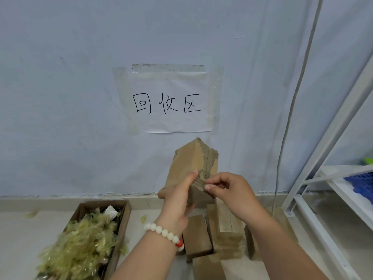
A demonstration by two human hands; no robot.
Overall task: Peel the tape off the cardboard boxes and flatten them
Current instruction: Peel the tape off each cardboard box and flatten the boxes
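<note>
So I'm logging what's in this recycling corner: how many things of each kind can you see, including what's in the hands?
Box held in the hands: 1
Box full of peeled tape: 1
Paper sign on the wall: 1
Bead bracelet: 1
White shelf rack: 1
Cardboard pieces on the floor: several, count unclear
Total countable: 5

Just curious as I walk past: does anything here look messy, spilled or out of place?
Slightly. Yellowish peeled tape overflows the open brown cardboard bin at lower left, and a few tape scraps lie loose on the pale floor beside it. The handwritten paper sign on the wall has its bottom edge untaped.
</note>
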